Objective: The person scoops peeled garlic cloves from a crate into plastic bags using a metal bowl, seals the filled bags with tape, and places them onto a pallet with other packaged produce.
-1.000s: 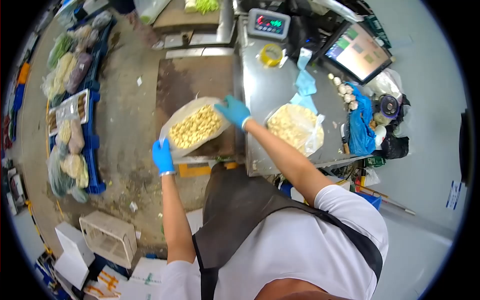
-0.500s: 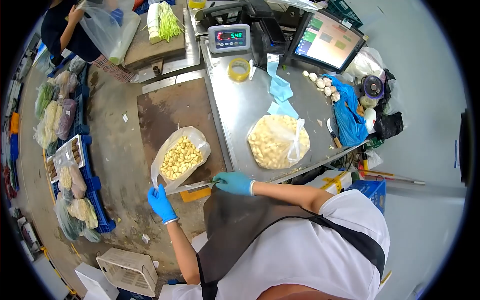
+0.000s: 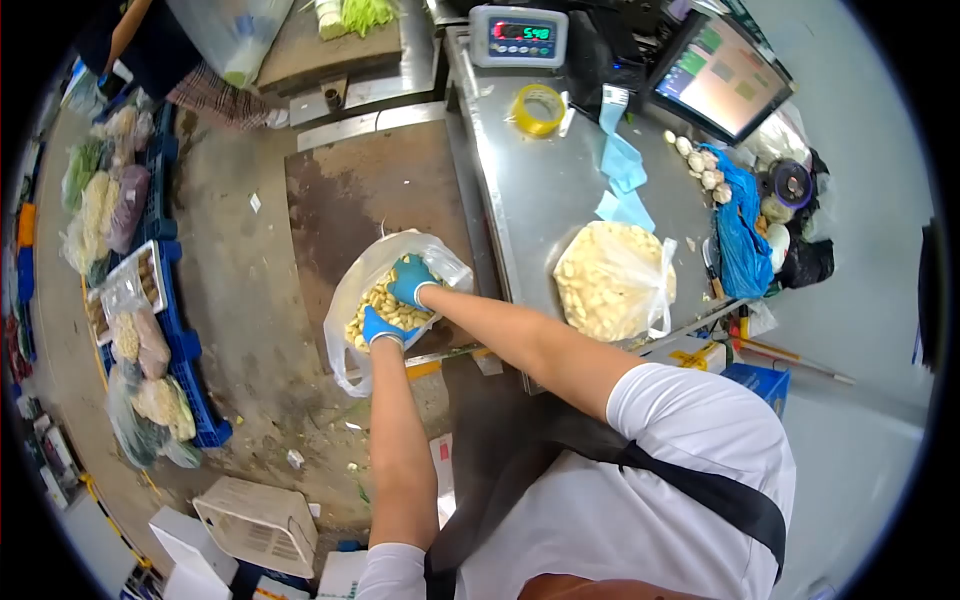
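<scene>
An untied clear plastic bag (image 3: pixel 345 292) of pale peeled garlic cloves (image 3: pixel 379 298) rests on the brown board (image 3: pixel 375 190). Both my gloved hands are inside its mouth. My left hand (image 3: pixel 384 327), in a blue glove, lies at the near side of the cloves with thumb and fingers apart. At the far right side, my right hand (image 3: pixel 408 281) in a teal glove touches the cloves, its fingers spread and the tips partly hidden. To the right, a knotted bag of peeled garlic (image 3: pixel 606 282) sits on the steel table (image 3: pixel 520 215).
A scale display (image 3: pixel 518 37), a roll of yellow tape (image 3: pixel 538 110), a monitor (image 3: pixel 722 78), garlic bulbs (image 3: pixel 708 178) and a knife (image 3: pixel 712 268) are on the steel table. Bagged vegetables in blue crates (image 3: pixel 190 375) line the left. Another person (image 3: pixel 165 55) stands at the upper left.
My left hand has moved from the bag's near rim into the cloves. My right hand has left the board's front edge and reached into the bag, whose mouth is wider.
</scene>
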Motion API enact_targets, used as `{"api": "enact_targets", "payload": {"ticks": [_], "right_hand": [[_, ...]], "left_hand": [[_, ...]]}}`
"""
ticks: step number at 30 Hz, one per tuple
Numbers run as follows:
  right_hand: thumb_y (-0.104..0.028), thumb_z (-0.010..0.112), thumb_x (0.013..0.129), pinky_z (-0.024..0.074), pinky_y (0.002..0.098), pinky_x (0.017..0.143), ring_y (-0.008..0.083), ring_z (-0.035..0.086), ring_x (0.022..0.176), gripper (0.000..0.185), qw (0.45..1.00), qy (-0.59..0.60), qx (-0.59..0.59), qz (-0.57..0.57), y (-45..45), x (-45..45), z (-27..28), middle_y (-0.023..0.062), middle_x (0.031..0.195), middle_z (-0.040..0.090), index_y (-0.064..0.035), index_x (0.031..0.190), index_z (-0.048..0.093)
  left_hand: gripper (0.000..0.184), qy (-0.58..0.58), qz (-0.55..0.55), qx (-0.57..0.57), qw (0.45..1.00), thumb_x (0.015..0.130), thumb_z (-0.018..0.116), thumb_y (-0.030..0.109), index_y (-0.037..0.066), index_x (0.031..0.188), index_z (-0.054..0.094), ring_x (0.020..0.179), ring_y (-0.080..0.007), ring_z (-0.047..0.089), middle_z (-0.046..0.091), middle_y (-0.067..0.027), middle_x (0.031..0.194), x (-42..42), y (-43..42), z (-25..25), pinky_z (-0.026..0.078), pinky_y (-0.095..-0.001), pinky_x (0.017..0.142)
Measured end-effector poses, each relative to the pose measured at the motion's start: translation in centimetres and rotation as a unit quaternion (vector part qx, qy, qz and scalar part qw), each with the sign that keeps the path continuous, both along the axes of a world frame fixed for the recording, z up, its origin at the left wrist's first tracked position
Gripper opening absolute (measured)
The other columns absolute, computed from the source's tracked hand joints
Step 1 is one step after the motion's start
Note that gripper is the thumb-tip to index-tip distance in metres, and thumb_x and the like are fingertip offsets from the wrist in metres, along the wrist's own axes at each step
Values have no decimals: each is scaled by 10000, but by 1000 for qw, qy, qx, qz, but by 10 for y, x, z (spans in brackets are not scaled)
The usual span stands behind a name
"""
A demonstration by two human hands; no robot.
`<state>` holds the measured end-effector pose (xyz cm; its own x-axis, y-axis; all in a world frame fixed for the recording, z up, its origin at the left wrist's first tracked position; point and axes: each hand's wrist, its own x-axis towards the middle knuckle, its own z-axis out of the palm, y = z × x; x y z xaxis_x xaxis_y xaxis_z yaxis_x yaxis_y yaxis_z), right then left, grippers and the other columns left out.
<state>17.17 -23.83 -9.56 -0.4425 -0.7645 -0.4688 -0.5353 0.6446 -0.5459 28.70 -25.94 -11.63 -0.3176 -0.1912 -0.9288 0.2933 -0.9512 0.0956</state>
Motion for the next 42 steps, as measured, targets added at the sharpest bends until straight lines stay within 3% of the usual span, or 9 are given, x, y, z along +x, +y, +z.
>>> {"api": "enact_targets", "payload": {"ticks": [1,2,5,6,10,14,30,38,42], "right_hand": [[-365,619,805,401,416,1026,396,468,1242,559,999,26,22,36,1,5,2,256,1361,464,-22,1244,579],[-439,617,808,394,407,1033,390,500,1200,615,995,64,14,70,5,16,7,260,1339,479,-22,1258,566],[-462,580,831,400,408,1019,385,525,1156,556,998,-52,34,7,-2,43,7,267,1322,485,-47,1199,622],[-464,562,837,431,425,967,381,561,1084,492,1000,-13,5,8,1,47,12,257,1242,545,-64,1098,681],[-432,555,838,476,454,857,366,600,957,392,998,-5,-38,58,9,45,34,206,1096,621,-118,1009,715],[-394,561,845,474,457,836,358,599,932,295,992,-18,-111,52,22,40,53,182,1001,608,-169,958,715],[-367,576,849,472,466,856,364,591,972,287,989,-23,-142,15,23,40,80,205,1088,608,-144,971,710],[-384,593,858,463,427,857,322,574,970,303,969,-16,-241,-43,77,47,185,130,1021,586,-172,1046,701],[-294,641,854,473,369,819,279,573,923,290,942,-1,-309,-131,142,24,236,110,978,569,-176,1113,697]], "left_hand": [[642,-42,-38,7,998,966,228,520,121,1447,375,1298,-370,420,393,-120,1476,0,0,7,327,-549,1077],[608,2,7,-9,1000,972,254,492,106,1419,399,1282,-357,440,411,-127,1461,2,2,-5,344,-522,1069],[531,116,112,-58,985,985,309,431,78,1356,450,1241,-327,481,449,-138,1422,2,5,-41,379,-463,1047],[522,128,126,-66,981,984,314,427,79,1349,452,1234,-323,483,453,-135,1412,4,8,-39,381,-458,1042],[487,98,136,-53,984,980,333,409,84,1318,463,1204,-306,491,466,-126,1376,13,21,-18,390,-440,1019],[451,91,127,-52,986,975,353,391,88,1288,473,1174,-289,499,479,-116,1340,13,28,0,399,-422,997],[310,108,108,-76,985,958,430,320,107,1167,514,1055,-221,530,531,-78,1194,14,16,19,434,-349,908],[239,136,95,-103,981,950,469,284,116,1106,535,996,-187,545,557,-58,1121,27,68,105,452,-313,864],[204,186,56,-125,973,946,488,266,120,1076,545,966,-170,553,570,-49,1085,-5,121,177,461,-295,842]]}}
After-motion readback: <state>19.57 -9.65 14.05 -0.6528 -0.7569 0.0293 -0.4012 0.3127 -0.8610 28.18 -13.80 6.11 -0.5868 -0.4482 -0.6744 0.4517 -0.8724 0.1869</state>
